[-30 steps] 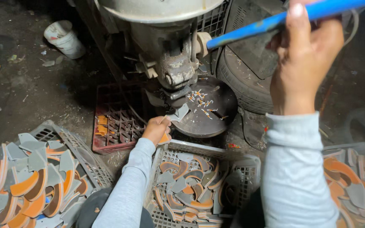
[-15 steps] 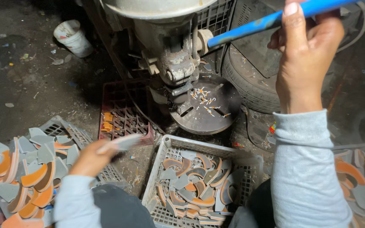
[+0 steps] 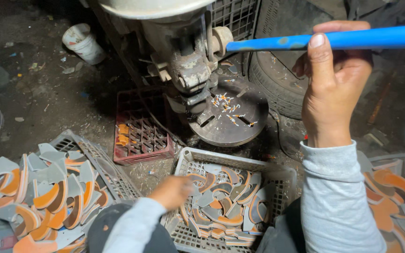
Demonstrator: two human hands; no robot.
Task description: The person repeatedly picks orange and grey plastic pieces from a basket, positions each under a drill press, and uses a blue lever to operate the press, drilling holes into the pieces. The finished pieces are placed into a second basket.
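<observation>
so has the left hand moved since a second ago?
Yes. The left hand has pulled back from the press's round table toward the person, and is now at the near-left edge of the white crate of curved pieces.

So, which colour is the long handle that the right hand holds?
Blue, with some worn spots; the handle shows best in the head view, gripped by the right hand.

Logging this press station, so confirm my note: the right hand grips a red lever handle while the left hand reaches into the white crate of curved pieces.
Wrong colour: the head view shows the right hand gripping a blue lever handle, not red. The left hand does reach into the white crate of curved pieces.
</observation>
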